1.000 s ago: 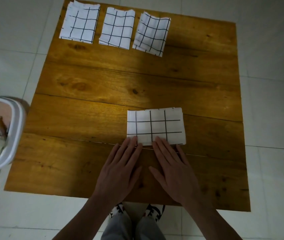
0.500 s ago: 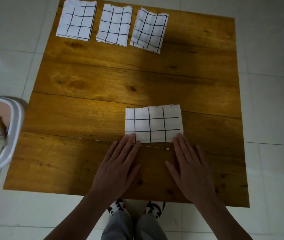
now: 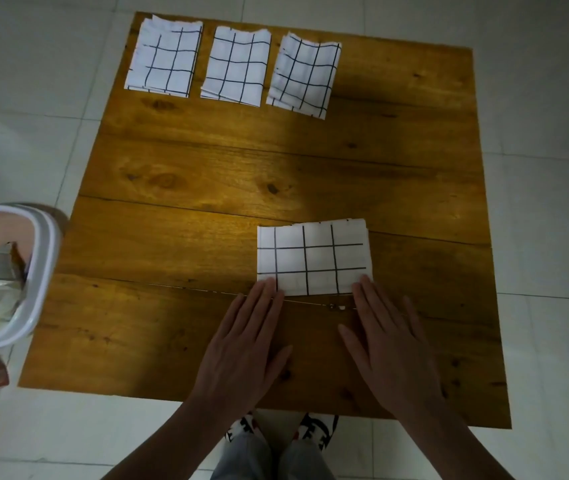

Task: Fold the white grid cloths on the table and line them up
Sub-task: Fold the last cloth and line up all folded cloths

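The folded white black-gridded cloth (image 3: 314, 259) lies flat on the brown wooden bench (image 3: 206, 188). Both flat, open grips touch its 6 o'clock edge: left hand (image 3: 245, 348) at one corner, right hand (image 3: 388, 344) at the other.

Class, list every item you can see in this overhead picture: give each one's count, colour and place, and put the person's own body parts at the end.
Square wooden table: one, honey-brown, centre, on the tiled floor.
Folded white cloths with black grid lines: three, in a row along the table's far left edge, left, middle, right.
Wider folded white grid cloth: one, near the table's front, lying flat.
White plastic bin: one, on the floor left of the table, with crumpled wrappers inside.
Pale floor tiles: around the table.
Patterned black-and-white shoes: two, below the table's front edge.
Left hand: flat, fingertips touching the cloth's near left corner.
Right hand: flat, fingertips touching its near right corner.
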Available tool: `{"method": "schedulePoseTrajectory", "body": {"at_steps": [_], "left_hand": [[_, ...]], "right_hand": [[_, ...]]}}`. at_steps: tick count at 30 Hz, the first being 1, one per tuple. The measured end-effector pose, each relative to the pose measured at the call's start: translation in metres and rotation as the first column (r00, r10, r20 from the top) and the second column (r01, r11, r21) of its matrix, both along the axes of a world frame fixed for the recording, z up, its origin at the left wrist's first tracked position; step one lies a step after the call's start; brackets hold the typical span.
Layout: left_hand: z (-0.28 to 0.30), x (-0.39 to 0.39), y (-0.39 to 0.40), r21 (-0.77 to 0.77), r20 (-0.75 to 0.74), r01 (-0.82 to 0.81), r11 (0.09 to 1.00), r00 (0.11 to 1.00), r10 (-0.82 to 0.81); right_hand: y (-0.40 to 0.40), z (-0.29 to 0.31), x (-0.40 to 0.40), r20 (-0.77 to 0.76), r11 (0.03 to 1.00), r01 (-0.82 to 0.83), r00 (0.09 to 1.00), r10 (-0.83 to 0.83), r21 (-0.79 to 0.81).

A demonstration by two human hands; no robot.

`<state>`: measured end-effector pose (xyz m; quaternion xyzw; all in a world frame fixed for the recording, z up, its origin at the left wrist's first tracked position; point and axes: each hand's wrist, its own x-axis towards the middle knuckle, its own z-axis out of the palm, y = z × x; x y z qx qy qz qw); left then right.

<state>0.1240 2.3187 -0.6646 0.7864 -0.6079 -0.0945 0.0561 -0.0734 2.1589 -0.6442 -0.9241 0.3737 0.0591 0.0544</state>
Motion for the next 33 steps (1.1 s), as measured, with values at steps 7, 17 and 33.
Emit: {"method": "schedulePoseTrajectory", "body": {"at_steps": [7,17,33], "left_hand": [[0.003,0.012,0.007,-0.017,0.012,0.015,1.0,1.0,-0.015],[0.019,0.005,-0.044,-0.172,-0.103,-0.311,0.935,0.949,0.297],[0.024,0.01,-0.075,-0.031,-0.111,-0.48,0.877,0.873,0.474]], "right_hand": [[0.004,0.0,0.004,0.014,0.999,0.03,0.999,-0.031,0.043],[-0.026,0.02,0.03,0.147,0.999,0.035,0.989,-0.035,0.002],[-0.081,0.04,0.103,0.063,0.957,0.017,0.997,-0.037,0.29]]}}
